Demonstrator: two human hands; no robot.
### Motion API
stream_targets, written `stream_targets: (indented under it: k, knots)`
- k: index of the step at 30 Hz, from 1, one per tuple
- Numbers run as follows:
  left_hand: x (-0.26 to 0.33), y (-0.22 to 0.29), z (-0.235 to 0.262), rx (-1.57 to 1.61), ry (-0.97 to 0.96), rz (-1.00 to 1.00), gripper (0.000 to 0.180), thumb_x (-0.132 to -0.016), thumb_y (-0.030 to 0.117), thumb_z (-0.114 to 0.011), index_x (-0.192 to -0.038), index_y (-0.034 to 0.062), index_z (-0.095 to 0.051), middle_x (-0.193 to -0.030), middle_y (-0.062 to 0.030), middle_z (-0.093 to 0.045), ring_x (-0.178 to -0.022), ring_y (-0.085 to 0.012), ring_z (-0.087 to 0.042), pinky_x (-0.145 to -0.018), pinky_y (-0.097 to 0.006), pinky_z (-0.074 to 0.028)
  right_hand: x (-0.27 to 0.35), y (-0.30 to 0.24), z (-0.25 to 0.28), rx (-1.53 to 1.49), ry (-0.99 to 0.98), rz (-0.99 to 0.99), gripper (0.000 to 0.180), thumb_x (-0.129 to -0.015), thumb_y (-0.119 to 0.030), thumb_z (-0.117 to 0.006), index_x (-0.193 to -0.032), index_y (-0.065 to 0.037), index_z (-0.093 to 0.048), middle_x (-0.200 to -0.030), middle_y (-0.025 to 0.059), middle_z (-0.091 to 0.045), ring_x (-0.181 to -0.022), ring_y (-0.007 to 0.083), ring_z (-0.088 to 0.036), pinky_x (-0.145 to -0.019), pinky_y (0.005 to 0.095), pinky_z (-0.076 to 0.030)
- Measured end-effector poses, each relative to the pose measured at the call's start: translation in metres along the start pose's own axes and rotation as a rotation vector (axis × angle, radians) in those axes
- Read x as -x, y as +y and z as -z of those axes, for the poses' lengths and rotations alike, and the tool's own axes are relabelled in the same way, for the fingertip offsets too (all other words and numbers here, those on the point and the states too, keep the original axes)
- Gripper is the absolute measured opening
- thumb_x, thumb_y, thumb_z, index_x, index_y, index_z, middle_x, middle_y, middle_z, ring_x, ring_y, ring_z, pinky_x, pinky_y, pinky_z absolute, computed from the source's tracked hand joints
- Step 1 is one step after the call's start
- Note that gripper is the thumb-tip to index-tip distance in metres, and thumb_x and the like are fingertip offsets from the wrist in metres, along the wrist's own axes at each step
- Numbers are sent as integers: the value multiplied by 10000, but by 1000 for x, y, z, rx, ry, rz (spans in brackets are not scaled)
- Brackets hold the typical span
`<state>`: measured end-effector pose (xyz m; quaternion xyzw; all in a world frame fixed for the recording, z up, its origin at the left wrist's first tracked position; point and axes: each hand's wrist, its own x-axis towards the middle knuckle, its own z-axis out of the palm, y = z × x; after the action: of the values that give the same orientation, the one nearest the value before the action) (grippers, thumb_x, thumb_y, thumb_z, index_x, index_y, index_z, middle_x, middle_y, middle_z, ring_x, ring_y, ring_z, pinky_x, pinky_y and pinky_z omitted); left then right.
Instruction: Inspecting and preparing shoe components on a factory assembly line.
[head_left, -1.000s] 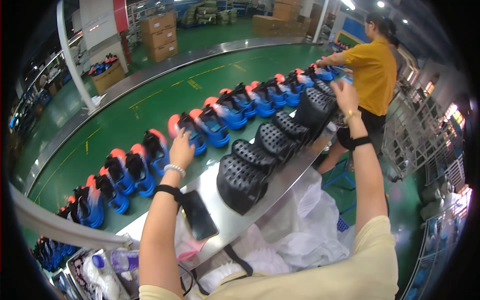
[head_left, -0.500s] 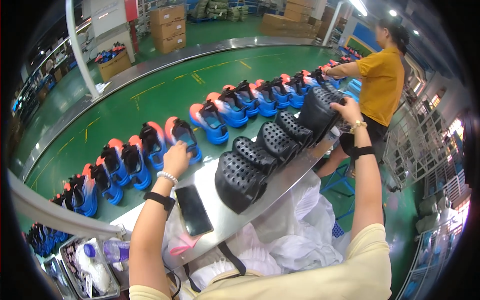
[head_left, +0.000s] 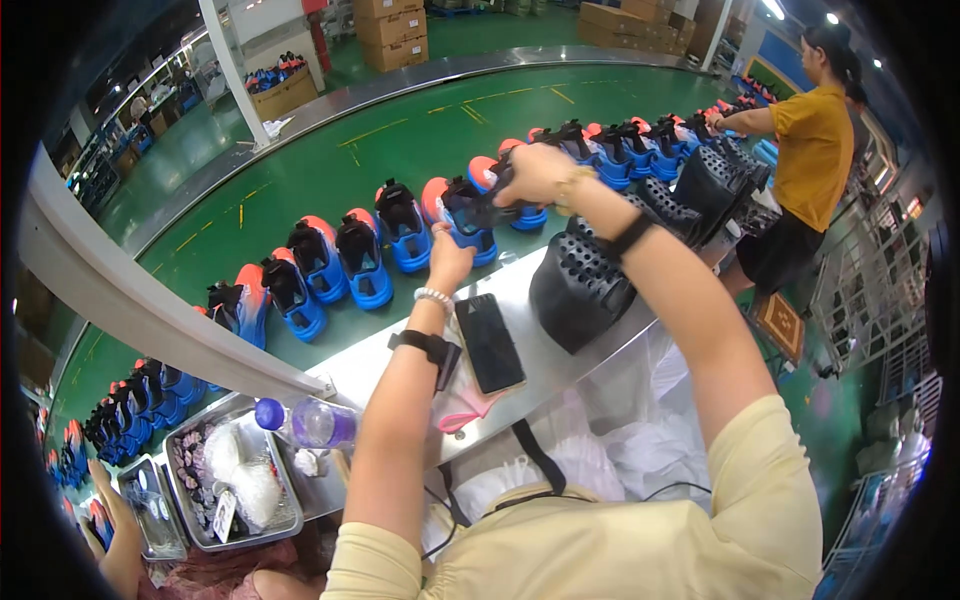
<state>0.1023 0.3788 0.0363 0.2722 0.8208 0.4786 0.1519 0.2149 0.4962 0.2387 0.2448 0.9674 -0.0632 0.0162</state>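
A blue-and-orange sneaker with a black collar (head_left: 478, 243) stands on the green conveyor in front of me. At its near side, my left hand (head_left: 452, 260) is closed on the edge of the shoe. Above the same sneaker is my right hand (head_left: 535, 178), its fingers closed round something dark, blurred and mostly hidden. Several black perforated clog-shaped pieces stand on the metal ledge to the right, the nearest black clog (head_left: 575, 295) partly under my right forearm. Beside my left wrist lies a black phone (head_left: 489, 343).
Sneakers line the green belt (head_left: 400, 140) both ways. A white post (head_left: 150, 300) crosses at left. Near it are a purple-capped bottle (head_left: 322, 424) and a metal tray (head_left: 292, 520) of small parts. A co-worker in a yellow shirt (head_left: 815, 150) stands far right; another person's arm (head_left: 118, 525) shows lower left.
My right hand has left the black clogs and come left over the sneaker, closed on something dark. My left hand stays at a sneaker. The view has turned left, showing more of the tray.
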Motion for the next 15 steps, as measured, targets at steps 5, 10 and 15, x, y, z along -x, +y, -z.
stream_targets:
  k: [5, 10, 15]
  knots:
    - [4, -7, -8, 49, 73, -55, 602, -713, 77, -681, -1212, 34, -346, -1111, -284, -571, -1055, -420, -564, -897, -438, -452, -81, -27, -88, 73, 93, -16, 478, -631, -406, -776, -906, -22, -701, -933, 190, -685, -872, 297, -677, -765, 369, -545]
    - [17, -1, 0, -48, 6, -135, 470, -752, 56, -612, -1195, 58, -455, -1204, -232, -518, -1097, -417, -530, -909, -459, -446, -94, -52, -141, 141, 113, -31, 240, -746, -264, -690, -905, -88, -728, -941, 150, -697, -893, 261, -686, -748, 359, -551]
    - [16, 2, 7, -222, -6, -119, 487, -828, 240, -632, -1270, 93, -488, -1348, -182, -447, -1128, -381, -534, -899, -454, -462, -98, -54, -153, -60, 166, -157, 211, -769, -237, -657, -899, -84, -721, -950, 140, -697, -911, 264, -682, -746, 359, -553]
